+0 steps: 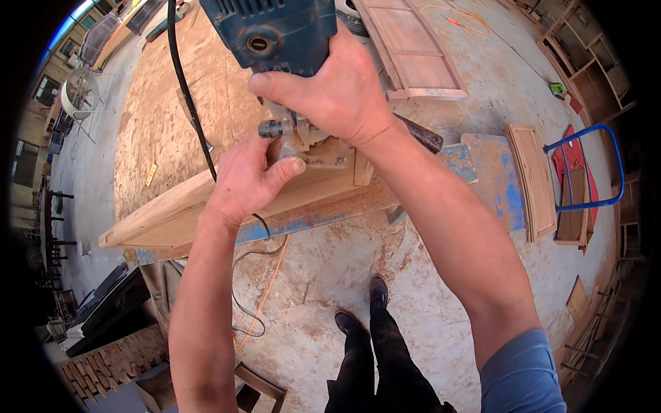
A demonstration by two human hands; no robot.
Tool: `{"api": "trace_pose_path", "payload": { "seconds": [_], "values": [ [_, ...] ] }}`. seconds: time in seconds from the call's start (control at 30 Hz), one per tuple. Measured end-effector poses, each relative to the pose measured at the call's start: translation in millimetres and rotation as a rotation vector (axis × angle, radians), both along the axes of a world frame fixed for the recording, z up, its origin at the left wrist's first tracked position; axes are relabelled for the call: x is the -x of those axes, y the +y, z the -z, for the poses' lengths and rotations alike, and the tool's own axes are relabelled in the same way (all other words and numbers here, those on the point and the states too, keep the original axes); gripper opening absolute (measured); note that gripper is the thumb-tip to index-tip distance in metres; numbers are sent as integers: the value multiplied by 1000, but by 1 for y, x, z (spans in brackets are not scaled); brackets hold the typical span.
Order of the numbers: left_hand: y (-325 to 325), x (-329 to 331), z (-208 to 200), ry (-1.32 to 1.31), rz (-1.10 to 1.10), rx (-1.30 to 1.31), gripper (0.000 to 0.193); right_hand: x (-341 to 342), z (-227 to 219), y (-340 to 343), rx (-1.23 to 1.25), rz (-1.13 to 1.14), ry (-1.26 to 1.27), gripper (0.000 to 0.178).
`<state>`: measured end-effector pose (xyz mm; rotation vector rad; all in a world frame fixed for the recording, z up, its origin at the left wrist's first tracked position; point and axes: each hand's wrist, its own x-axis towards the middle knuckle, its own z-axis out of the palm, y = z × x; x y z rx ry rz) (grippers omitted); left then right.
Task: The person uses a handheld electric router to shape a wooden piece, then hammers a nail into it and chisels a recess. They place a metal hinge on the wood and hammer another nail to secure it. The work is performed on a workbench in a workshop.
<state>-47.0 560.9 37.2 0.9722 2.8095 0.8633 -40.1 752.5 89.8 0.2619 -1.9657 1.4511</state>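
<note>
A blue wood router (272, 34) stands upright on the edge of a wooden frame or panel (165, 210). My right hand (344, 96) is closed around its lower body, with the thumb across the front. Lower down, my left hand (241, 179) grips the router's metal base (320, 157); the thumb lies on it and the other fingers are partly hidden behind. The base rests on the wood near a corner of the frame. The bit is hidden from view. A black power cord (184, 79) hangs down past my left hand.
The frame lies at the near edge of a dusty plywood worktop (162, 103). A dark rounded bar (421, 134) sticks out beyond my right wrist. Right of it are a wooden panel (530, 182) and a blue-handled cart (616, 158). Cords (251, 316) trail over the floor by my feet.
</note>
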Motion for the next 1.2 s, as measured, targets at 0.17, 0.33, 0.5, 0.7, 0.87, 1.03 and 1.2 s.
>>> {"api": "trace_pose_path", "payload": {
  "seconds": [0.17, 0.33, 0.5, 0.7, 0.87, 1.03, 1.2],
  "values": [
    [0, 0, 0, -16, -15, 15, 79, 3, 1, 0, 5, -4, 36, 68],
    [-1, -1, 1, -20, -30, -8, 77, 1, -2, 0, 11, 7, -58, 68],
    [-1, -1, -9, -76, 28, 41, 71, 0, 1, 3, 1, -36, -31, 70],
    [-3, -1, -13, -137, 53, 48, 77, -8, -1, -1, 0, -49, -49, 72],
    [-5, 0, -12, -157, 67, 49, 80, -6, -1, -3, 15, -60, -55, 72],
    [-6, 0, -9, -153, 65, 15, 80, -5, -1, -3, 8, -59, -60, 70],
    [-6, 0, -8, -129, 61, 31, 77, -4, -1, -3, 19, -76, -54, 70]
  ]
}}
